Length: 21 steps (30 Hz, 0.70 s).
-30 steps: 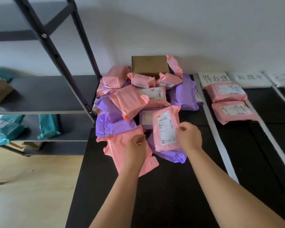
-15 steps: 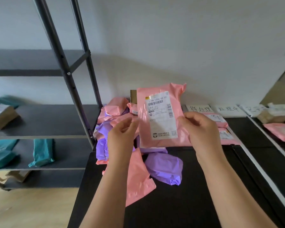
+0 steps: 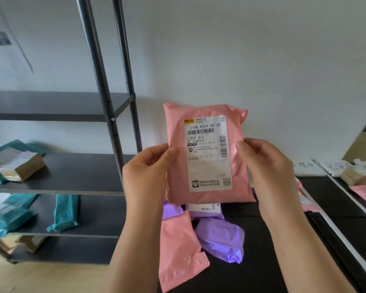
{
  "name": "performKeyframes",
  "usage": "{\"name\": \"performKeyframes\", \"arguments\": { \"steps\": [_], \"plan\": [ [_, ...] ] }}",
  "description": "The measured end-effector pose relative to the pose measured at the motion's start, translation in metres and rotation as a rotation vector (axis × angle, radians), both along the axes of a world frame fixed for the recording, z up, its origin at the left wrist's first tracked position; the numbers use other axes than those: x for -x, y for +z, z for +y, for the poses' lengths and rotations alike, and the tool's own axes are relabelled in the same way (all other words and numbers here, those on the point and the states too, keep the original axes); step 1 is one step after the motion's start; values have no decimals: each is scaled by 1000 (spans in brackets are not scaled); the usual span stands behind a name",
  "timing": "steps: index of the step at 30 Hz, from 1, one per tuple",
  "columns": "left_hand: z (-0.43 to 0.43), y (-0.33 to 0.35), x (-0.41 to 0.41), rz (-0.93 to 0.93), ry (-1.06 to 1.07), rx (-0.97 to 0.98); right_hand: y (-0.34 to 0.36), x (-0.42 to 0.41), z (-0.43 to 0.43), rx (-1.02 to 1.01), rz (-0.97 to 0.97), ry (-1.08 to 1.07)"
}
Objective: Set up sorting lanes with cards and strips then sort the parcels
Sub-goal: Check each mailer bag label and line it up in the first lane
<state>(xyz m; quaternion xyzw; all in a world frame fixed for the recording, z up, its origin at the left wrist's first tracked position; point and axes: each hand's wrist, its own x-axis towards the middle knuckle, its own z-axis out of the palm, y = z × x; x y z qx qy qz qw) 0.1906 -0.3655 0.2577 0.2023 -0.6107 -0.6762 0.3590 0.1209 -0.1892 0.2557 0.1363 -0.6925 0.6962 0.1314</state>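
Thumbs first: both are pressed on the front of the pink parcel [image 3: 239, 127], with the other fingers hidden behind it. The left hand [image 3: 148, 166] pinches its left edge and the right hand [image 3: 262, 163] its right edge. A second ago it was still lying on the pile. Now it's held up in the air, upright and closer to the camera, and the label [image 3: 207, 166] facing out reads E004.

Underneath, on the black table [image 3: 251, 275], sit a pink mailer [image 3: 178, 250] and a purple mailer [image 3: 222, 242]. A white strip [image 3: 342, 242] runs along the right. The shelf rack [image 3: 72, 172] on the left holds teal bags [image 3: 65, 212] and a cardboard box [image 3: 21, 168].
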Motion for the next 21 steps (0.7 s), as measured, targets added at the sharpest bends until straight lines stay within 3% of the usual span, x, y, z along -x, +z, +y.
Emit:
{"name": "performKeyframes", "arguments": {
  "steps": [7,21],
  "plan": [
    [8,16,-13,28,-115,16,25,-15,6,8,126,-49],
    [20,34,-40,230,-11,39,27,-41,12,71,165,3]
  ]
}}
